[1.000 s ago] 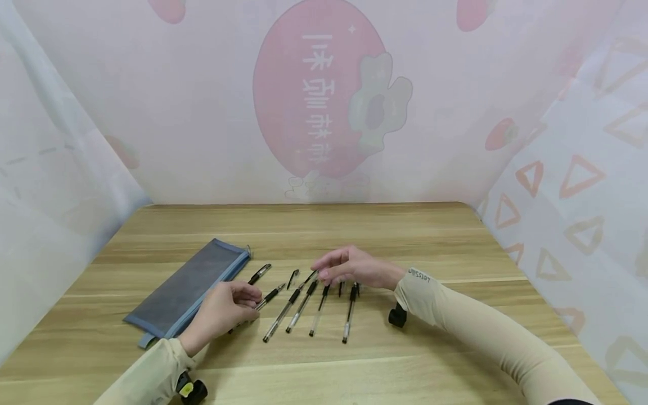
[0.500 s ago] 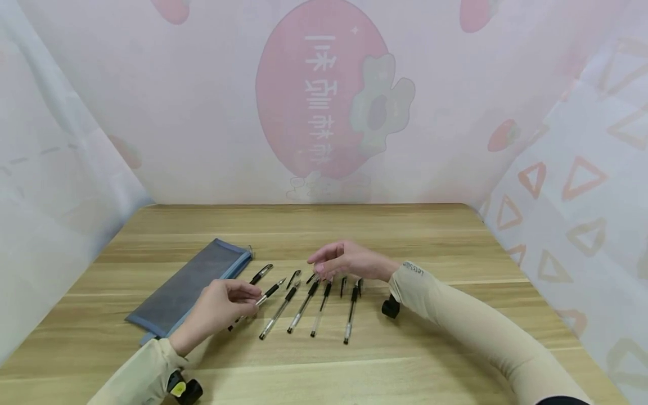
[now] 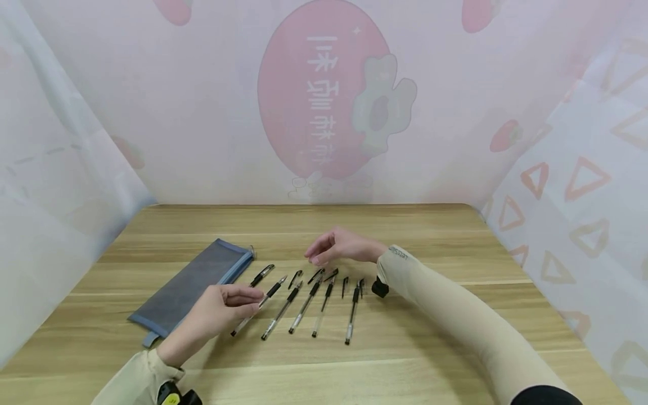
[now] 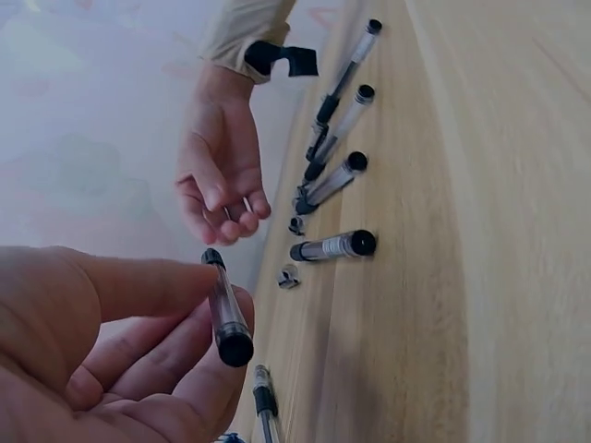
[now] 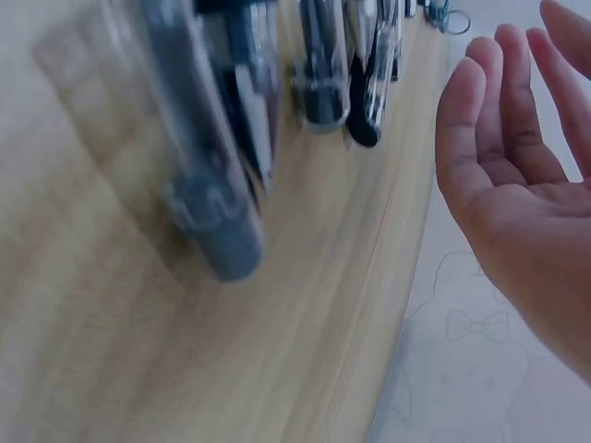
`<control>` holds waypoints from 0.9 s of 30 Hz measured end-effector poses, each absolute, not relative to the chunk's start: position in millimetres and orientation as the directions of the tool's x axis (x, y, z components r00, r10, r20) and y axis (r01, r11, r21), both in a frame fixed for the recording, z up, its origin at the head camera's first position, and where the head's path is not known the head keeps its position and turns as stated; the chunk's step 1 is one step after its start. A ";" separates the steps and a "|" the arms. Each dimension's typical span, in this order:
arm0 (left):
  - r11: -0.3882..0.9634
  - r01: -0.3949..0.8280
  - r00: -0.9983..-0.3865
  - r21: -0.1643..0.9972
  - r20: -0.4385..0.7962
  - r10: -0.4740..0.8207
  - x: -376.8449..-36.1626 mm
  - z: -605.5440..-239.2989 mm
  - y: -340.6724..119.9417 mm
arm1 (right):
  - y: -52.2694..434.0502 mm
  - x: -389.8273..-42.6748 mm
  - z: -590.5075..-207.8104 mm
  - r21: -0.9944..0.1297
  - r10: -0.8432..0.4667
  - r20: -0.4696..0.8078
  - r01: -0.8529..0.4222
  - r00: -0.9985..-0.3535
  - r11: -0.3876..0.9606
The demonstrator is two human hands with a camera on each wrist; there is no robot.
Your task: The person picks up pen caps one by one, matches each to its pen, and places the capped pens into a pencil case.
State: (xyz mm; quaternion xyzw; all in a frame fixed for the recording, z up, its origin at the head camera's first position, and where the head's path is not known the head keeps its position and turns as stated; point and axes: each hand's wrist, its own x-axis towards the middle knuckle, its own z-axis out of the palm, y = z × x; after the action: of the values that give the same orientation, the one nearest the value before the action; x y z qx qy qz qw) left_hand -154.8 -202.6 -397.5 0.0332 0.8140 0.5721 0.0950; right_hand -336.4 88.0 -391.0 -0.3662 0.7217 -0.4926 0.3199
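My left hand (image 3: 215,309) pinches an uncapped black pen (image 3: 273,290) between thumb and fingers, its nib pointing away. In the left wrist view, the end plug of this pen (image 4: 231,323) faces the camera. Over the far ends of the laid-out pens hovers my right hand (image 3: 349,247), fingers loosely bent; the right wrist view shows nothing in it. Below it lie uncapped clear pens, among them one pen (image 3: 306,306) and the rightmost pen (image 3: 351,315). Several black caps, such as one cap (image 3: 295,278) and another cap (image 3: 345,287), lie near their tips.
A grey mesh zip pouch (image 3: 184,289) with blue edging lies on the left of the wooden table (image 3: 405,360). Beside it is a capped pen (image 3: 262,274), partly behind my left hand. A patterned curtain (image 3: 202,112) stands at the table's far edge.
My right hand has lifted up and away from the pens and caps, leaving a cap in view beneath it. My left hand keeps its pen and has barely shifted.
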 end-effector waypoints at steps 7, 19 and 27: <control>0.203 -0.125 -0.965 0.971 -0.166 0.202 -143.2 -391.8 -205.2 | 82.2 -344.8 -395.7 -0.943 -0.851 -0.124 -0.207 -0.510 0.261; -0.158 -0.230 -0.936 0.960 -0.174 0.305 -121.0 -389.3 -194.5 | 78.4 -353.7 -395.9 -0.950 -0.853 -0.109 -0.200 -0.511 0.241; -0.225 -0.263 -0.935 0.938 -0.190 0.299 -117.3 -391.1 -193.0 | 64.7 -355.6 -397.9 -0.931 -0.868 -0.121 -0.248 -0.482 0.267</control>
State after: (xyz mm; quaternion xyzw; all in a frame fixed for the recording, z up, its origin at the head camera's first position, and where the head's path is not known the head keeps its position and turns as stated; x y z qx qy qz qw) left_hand -117.3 -193.0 -391.1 0.0153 0.5961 0.7824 0.1797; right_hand -355.6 64.7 -397.9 -0.3858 0.7232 -0.4666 0.3323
